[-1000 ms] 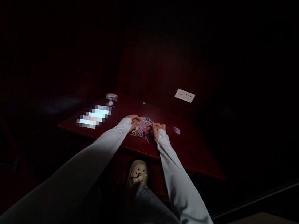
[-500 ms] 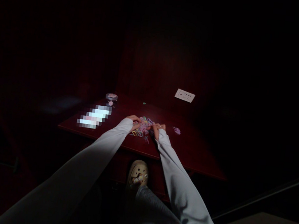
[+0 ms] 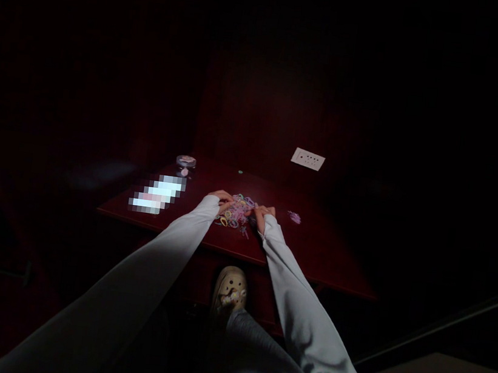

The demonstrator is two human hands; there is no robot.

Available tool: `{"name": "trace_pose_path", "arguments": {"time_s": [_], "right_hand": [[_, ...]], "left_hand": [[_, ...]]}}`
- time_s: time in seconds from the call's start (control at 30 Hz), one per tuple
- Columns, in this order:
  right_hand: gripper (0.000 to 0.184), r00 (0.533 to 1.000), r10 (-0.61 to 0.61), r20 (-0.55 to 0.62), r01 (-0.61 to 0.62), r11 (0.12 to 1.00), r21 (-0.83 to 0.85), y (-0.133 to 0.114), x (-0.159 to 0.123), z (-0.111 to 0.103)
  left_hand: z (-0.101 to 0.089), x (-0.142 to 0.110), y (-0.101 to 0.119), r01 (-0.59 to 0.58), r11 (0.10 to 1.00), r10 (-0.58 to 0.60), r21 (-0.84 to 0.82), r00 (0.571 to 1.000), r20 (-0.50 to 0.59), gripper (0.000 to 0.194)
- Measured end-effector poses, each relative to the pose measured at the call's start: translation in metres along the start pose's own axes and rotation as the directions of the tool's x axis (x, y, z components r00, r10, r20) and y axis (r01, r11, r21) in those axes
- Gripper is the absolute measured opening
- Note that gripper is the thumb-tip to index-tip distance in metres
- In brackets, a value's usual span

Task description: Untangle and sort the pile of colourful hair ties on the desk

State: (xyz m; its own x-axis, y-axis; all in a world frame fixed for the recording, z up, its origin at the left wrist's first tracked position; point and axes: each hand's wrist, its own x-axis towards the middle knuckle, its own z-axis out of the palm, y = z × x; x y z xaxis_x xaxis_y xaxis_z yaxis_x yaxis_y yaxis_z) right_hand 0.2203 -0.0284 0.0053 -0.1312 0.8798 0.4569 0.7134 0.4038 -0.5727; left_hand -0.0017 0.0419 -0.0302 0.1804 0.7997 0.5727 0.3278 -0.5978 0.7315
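from where i stand, the biggest thing is the dark red, glossy wooden tabletop (image 3: 327,252), with two long pale grey sleeves (image 3: 174,232) reaching over its near edge. below that edge shows a tan clog with holes and charms (image 3: 231,282). a bright, blurred-out rectangular patch (image 3: 158,194) lies to the left, perhaps set aside to leave the middle for handwork. the tangled heap of small pink, purple, green and yellow bands (image 3: 240,210) sits between the hands, likely so both can reach it. the left hand (image 3: 221,196) curls at its left edge, fingers bent and close together; the right hand (image 3: 264,214) is at the other edge, fingertips drawn in. i cannot tell whether either is clamped on a band. a round clear jar with a printed lid (image 3: 185,166) stands farther back, probably out of the way. the small purple cluster (image 3: 294,217) lies apart on the right, as if kept separate, and a tiny green ring (image 3: 240,172) lies far back.

against the earlier frame, the left hand has drawn back slightly, showing more yellow band beside it; the right looks nearly unchanged.
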Motion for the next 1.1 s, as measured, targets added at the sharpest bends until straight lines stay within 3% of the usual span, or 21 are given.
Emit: {"name": "trace_pose_path", "arguments": {"time_s": [0.17,0.37,0.63,1.0,1.1], "right_hand": [[0.053,0.997,-0.062,-0.037,0.062,0.998,-0.023,-0.002,-0.001,-0.001],[0.029,0.99,-0.138,-0.002,0.136,0.978,-0.158,-0.005,0.002,0.0],[0.026,0.983,-0.174,0.065,0.186,0.936,-0.299,-0.013,0.003,0.002],[0.031,0.976,-0.217,0.035,0.215,0.909,-0.357,-0.012,0.002,0.004],[0.034,0.986,-0.166,-0.033,0.14,0.908,-0.395,-0.004,0.004,-0.002]], "left_hand": [[-0.003,0.004,0.001,-0.116,0.993,0.116,-0.005,0.993,-0.003,0.014],[-0.004,0.006,0.0,-0.212,0.977,0.213,-0.029,0.977,0.021,0.022],[-0.001,0.006,-0.003,-0.237,0.971,0.238,-0.032,0.97,0.045,0.028],[0.0,0.002,0.005,-0.227,0.974,0.226,0.012,0.972,0.064,0.022],[-0.001,-0.001,0.011,-0.201,0.976,0.195,0.078,0.978,0.075,0.017]]}}
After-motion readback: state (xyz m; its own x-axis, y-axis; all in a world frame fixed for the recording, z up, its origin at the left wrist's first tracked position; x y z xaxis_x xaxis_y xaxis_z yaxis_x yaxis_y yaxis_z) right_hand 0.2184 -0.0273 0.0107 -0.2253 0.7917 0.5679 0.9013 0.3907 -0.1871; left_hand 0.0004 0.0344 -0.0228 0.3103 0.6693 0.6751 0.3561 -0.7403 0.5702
